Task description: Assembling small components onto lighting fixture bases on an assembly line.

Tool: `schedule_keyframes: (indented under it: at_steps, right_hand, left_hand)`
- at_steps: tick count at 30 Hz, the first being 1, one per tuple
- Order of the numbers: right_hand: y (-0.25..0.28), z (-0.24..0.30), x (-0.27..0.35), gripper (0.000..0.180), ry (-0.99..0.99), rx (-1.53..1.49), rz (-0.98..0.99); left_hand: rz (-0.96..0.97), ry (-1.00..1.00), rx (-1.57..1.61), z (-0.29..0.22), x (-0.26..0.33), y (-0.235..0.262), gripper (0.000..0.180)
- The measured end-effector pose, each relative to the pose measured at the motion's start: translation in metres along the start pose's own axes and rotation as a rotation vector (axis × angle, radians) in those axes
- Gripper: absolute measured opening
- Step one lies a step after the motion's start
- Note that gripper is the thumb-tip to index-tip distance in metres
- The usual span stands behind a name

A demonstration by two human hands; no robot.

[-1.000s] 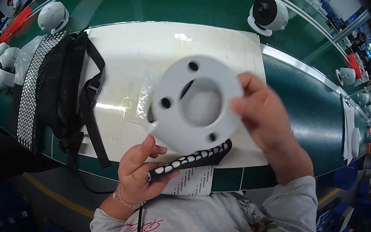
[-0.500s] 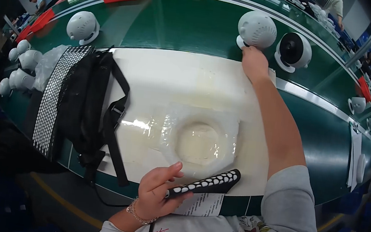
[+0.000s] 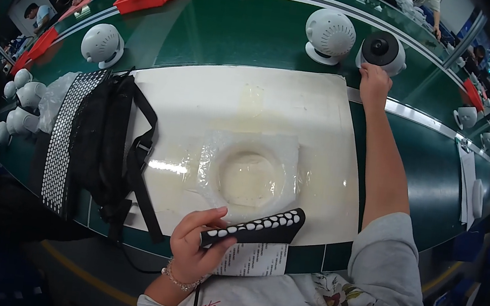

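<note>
- Hands first: my left hand [image 3: 199, 248] is curled around a black bar tool studded with white dots [image 3: 254, 227], holding it near the front edge of the white mat [image 3: 202, 102], just as it did a second ago.
- My right hand [image 3: 374, 83] is stretched far across the green tabletop [image 3: 241, 30], fingers closed against the base of a white dome camera with a dark lens [image 3: 382, 50]; whether they truly clamp it I cannot tell.
- Change: a second ago that hand held a white ring-shaped plate up in front of me; now the plate is out of sight and the arm has gone out to the far row.
- That leaves the clear plastic sheet with its round dimple [image 3: 249, 177] bare in the middle of the mat, between my two hands.
- Beside the dome camera stands a white perforated one [image 3: 330, 35]; a black strap bag [image 3: 99, 141] lies on my left.
- My judgement: one piece is finished with and the next unit is being fetched.
</note>
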State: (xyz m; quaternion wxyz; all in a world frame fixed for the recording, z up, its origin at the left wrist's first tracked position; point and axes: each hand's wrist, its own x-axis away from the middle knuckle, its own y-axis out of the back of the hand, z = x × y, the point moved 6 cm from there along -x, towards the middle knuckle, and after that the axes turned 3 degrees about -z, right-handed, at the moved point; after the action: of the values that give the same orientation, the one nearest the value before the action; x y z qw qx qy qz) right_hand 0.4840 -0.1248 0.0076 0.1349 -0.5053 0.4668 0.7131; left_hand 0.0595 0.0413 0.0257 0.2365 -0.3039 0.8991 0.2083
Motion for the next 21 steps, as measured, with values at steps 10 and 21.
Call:
schedule_keyframes:
  at_steps: [10,21]
  right_hand:
    - [0.165,0.115,-0.026,0.014,-0.256,-0.863,0.118]
    - [0.158,0.235,0.023,0.018,-0.289,-1.375,0.874]
  left_hand:
    - [0.049,-0.118,-0.098,-0.008,0.004,0.003,0.023]
    - [-0.095,-0.164,0.084,-0.009,0.011,0.009,0.023]
